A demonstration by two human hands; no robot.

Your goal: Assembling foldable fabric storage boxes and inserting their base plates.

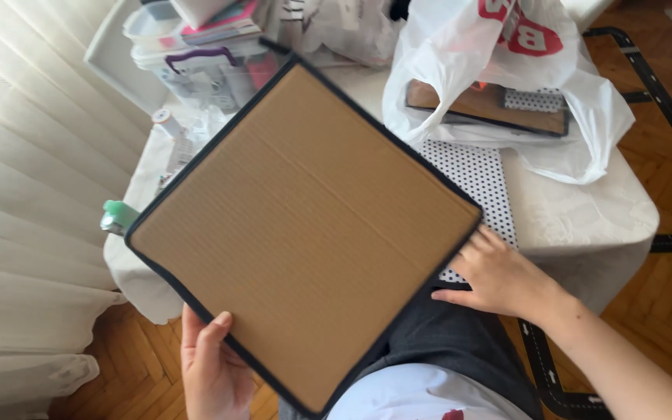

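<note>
A square brown cardboard panel (305,225) with a dark fabric border fills the middle of the view, turned like a diamond. My left hand (213,373) grips its lower left edge from underneath, thumb on top. My right hand (499,276) touches the panel's right corner with fingers spread along the edge. Below the panel are my dark trousers and white shirt.
A white-covered table (585,210) lies behind, with a white polka-dot sheet (476,175), a white plastic bag (507,85) holding another brown panel (491,105), clear plastic boxes (204,62) and a green-capped bottle (118,214). Curtains hang left. Wooden floor has a black road strip (647,74).
</note>
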